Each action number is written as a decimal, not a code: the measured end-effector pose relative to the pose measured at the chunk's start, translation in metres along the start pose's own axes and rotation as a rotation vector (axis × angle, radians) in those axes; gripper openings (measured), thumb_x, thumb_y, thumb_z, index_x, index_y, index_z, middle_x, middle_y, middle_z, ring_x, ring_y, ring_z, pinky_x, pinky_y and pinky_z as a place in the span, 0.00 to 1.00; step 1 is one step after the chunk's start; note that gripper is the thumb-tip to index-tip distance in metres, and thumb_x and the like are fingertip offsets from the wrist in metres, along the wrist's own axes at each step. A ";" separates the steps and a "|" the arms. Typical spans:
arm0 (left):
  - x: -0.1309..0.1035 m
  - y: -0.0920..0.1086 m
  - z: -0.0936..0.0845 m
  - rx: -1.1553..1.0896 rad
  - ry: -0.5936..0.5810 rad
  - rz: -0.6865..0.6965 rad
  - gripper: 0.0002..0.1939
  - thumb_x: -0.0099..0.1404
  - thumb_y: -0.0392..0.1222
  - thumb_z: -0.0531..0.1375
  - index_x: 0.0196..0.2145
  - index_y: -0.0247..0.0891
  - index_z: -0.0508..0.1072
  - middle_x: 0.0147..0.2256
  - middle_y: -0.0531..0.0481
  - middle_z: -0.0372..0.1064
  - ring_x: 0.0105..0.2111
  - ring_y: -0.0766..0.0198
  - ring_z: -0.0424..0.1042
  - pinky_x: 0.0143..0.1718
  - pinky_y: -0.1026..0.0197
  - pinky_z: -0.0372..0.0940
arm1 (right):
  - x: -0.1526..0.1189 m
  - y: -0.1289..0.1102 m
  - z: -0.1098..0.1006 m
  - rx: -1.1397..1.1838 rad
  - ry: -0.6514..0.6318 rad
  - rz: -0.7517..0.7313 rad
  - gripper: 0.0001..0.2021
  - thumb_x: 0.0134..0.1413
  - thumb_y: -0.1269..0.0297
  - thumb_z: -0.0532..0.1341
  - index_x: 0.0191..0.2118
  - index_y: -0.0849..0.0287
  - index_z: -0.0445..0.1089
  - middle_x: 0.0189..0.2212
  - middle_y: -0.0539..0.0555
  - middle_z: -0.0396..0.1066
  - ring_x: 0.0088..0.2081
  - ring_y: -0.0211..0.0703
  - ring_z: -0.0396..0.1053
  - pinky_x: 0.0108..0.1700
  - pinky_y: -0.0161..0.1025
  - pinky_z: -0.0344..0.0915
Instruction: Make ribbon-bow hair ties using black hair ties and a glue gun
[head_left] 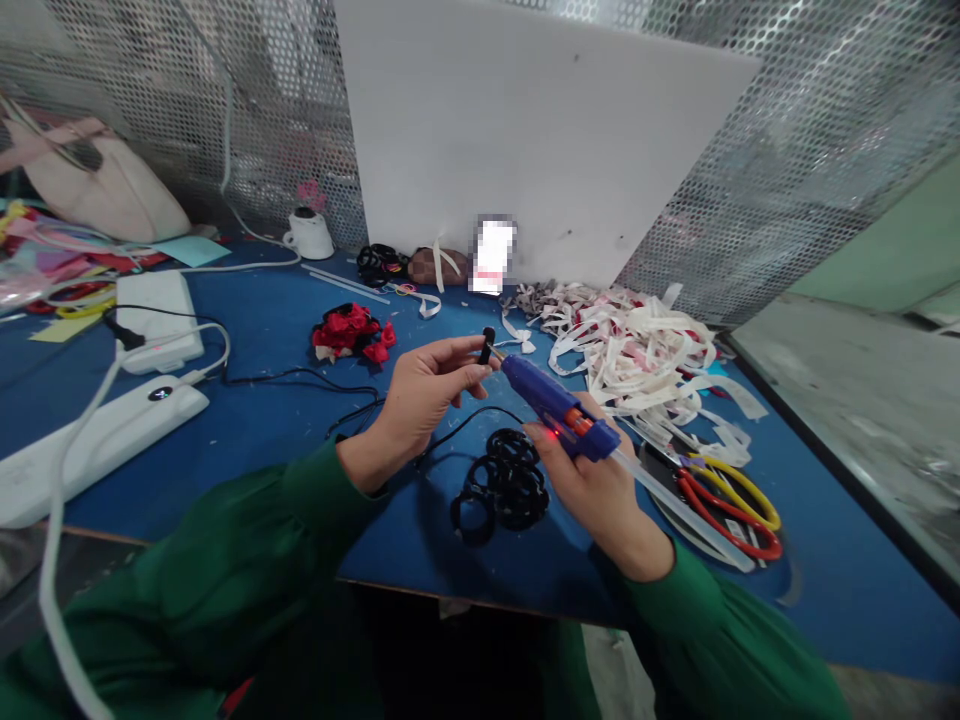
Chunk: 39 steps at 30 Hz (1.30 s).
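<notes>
My left hand (420, 395) pinches a black hair tie (486, 347) between thumb and fingers, above the middle of the table. Wrapped around a blue hot glue gun (551, 400), my right hand (589, 485) points its nozzle left, at or very near the hair tie; whether they touch I cannot tell. A long clear glue stick (679, 510) sticks out of the back of the gun, and a small red light glows on its side. Below, between my hands, lies a pile of black hair ties (510, 480). Red fabric bows (352, 332) lie beyond my left hand.
White ribbons (637, 345) heap at the back right, near red- and yellow-handled scissors (731, 515). White power strips (97, 440) and cables lie at left. A bright phone screen (493, 257) leans against the white board (540, 130). A white cup (310, 236) stands behind.
</notes>
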<state>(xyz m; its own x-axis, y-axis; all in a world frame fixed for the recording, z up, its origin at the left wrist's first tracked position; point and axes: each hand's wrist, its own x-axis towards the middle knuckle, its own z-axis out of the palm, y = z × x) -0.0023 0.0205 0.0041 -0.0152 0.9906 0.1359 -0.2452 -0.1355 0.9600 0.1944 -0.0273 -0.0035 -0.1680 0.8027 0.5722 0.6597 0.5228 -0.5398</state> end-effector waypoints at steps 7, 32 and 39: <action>-0.001 0.003 0.003 0.001 0.038 0.008 0.18 0.51 0.37 0.72 0.42 0.37 0.83 0.30 0.47 0.79 0.23 0.65 0.72 0.19 0.64 0.55 | -0.002 0.005 0.001 0.089 -0.024 0.033 0.11 0.63 0.53 0.62 0.35 0.55 0.66 0.27 0.49 0.70 0.28 0.42 0.69 0.31 0.37 0.63; -0.002 0.005 0.003 0.019 0.042 -0.011 0.19 0.53 0.36 0.70 0.45 0.40 0.82 0.32 0.49 0.80 0.24 0.67 0.73 0.20 0.65 0.55 | 0.003 -0.001 0.001 0.194 0.028 0.135 0.12 0.61 0.53 0.63 0.33 0.56 0.71 0.20 0.49 0.68 0.23 0.42 0.67 0.28 0.40 0.66; -0.002 0.005 0.002 0.059 0.047 0.019 0.26 0.54 0.37 0.70 0.52 0.39 0.78 0.33 0.49 0.80 0.24 0.66 0.73 0.22 0.64 0.59 | 0.003 0.001 0.002 0.154 0.032 0.104 0.12 0.61 0.53 0.63 0.33 0.56 0.70 0.22 0.48 0.69 0.22 0.40 0.65 0.28 0.38 0.64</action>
<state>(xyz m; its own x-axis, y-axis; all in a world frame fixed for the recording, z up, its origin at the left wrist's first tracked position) -0.0011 0.0176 0.0089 -0.0648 0.9875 0.1439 -0.1873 -0.1537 0.9702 0.1935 -0.0242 -0.0035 -0.0795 0.8463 0.5267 0.5523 0.4772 -0.6835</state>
